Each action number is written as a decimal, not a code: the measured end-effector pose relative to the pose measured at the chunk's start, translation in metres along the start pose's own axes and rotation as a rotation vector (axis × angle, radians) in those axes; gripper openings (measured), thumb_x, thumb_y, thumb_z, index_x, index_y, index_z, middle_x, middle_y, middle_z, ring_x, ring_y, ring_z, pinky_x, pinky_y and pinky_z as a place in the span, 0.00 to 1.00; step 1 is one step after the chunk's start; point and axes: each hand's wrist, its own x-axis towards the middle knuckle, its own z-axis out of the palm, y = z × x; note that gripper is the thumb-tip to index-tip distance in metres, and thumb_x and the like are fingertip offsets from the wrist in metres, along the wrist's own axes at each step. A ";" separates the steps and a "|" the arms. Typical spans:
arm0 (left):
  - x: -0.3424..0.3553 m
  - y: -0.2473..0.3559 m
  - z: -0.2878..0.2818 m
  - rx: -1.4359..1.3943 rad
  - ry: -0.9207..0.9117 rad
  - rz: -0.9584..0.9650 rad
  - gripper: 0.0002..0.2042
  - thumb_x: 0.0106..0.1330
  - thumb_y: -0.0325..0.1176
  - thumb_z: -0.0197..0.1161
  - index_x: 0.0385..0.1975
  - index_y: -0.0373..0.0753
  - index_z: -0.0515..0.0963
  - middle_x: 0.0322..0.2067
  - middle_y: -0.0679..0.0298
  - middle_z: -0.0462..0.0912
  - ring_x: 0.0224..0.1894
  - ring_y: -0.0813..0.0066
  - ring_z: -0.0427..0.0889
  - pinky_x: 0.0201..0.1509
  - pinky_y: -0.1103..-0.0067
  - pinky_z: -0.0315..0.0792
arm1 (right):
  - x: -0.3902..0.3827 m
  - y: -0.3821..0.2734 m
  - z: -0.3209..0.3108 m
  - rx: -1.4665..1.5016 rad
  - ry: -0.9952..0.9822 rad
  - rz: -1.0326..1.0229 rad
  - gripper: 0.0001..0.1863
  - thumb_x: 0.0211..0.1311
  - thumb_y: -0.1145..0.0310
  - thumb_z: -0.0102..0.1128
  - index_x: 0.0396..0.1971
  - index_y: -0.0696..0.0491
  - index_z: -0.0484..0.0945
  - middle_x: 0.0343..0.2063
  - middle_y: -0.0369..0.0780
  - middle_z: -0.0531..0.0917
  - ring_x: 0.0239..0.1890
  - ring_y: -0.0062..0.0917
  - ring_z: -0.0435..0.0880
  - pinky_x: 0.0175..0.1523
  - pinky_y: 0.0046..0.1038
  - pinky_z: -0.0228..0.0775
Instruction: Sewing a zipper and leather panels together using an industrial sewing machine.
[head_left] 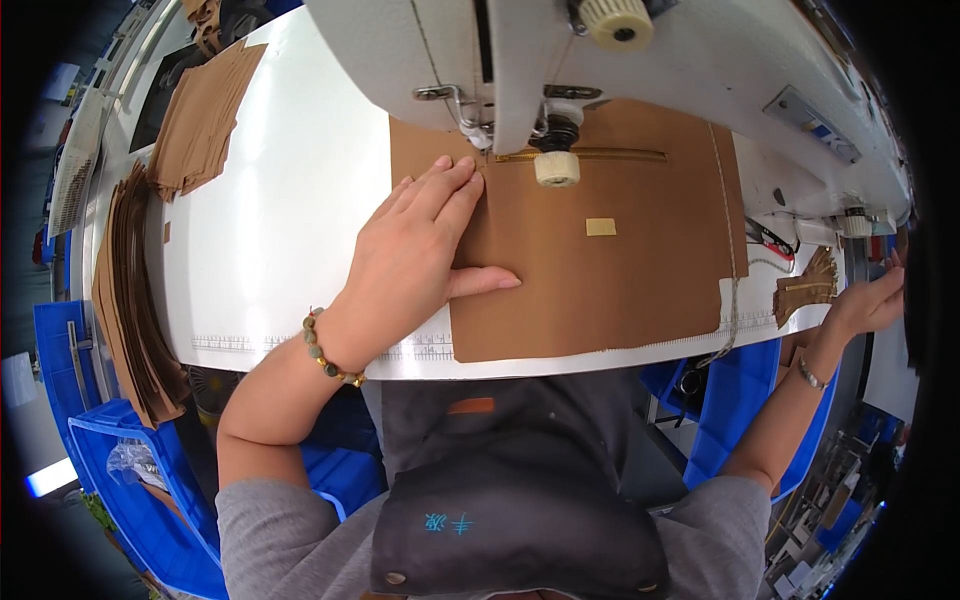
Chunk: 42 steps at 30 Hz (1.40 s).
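A brown panel (590, 290), leather-like, lies flat under the head of a white sewing machine (690, 70). It has a zipper (620, 155) with gold-coloured teeth near its far edge and a small yellowish patch (600, 227) in its middle. My left hand (420, 225) rests flat on the panel's left part, fingers stretched towards the presser foot and thumb out to the right. At the machine's far right end, my right hand (870, 298) has its fingers curled against a dark form at the picture's rim. What it grips is hidden there.
Stacked brown pieces (205, 120) lie at the table's far left; more hang over its left edge (135, 290). To the right are a small bundle of zipper pieces (805, 288) and red-and-black snips (770, 240). Blue bins (150, 480) stand below on both sides.
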 end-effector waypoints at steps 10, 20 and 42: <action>0.006 -0.007 0.002 0.027 0.022 0.039 0.42 0.57 0.62 0.69 0.60 0.27 0.77 0.63 0.53 0.79 0.67 0.52 0.77 0.69 0.65 0.72 | -0.034 -0.191 0.039 0.514 -0.586 -0.471 0.19 0.75 0.61 0.59 0.30 0.62 0.83 0.27 0.47 0.83 0.27 0.32 0.80 0.34 0.34 0.70; 0.007 -0.005 0.001 0.058 0.016 0.025 0.43 0.55 0.62 0.72 0.61 0.30 0.77 0.64 0.56 0.79 0.69 0.54 0.76 0.68 0.67 0.74 | -0.038 -0.266 0.099 0.231 -1.395 -0.325 0.23 0.64 0.52 0.67 0.21 0.57 0.77 0.22 0.46 0.81 0.27 0.45 0.81 0.33 0.44 0.69; 0.010 -0.008 0.001 0.025 0.008 0.022 0.42 0.57 0.62 0.69 0.60 0.27 0.77 0.63 0.52 0.79 0.67 0.53 0.77 0.69 0.65 0.72 | -0.073 -0.267 0.129 0.411 -0.902 -0.066 0.11 0.70 0.60 0.62 0.39 0.43 0.92 0.31 0.35 0.90 0.32 0.31 0.86 0.40 0.33 0.76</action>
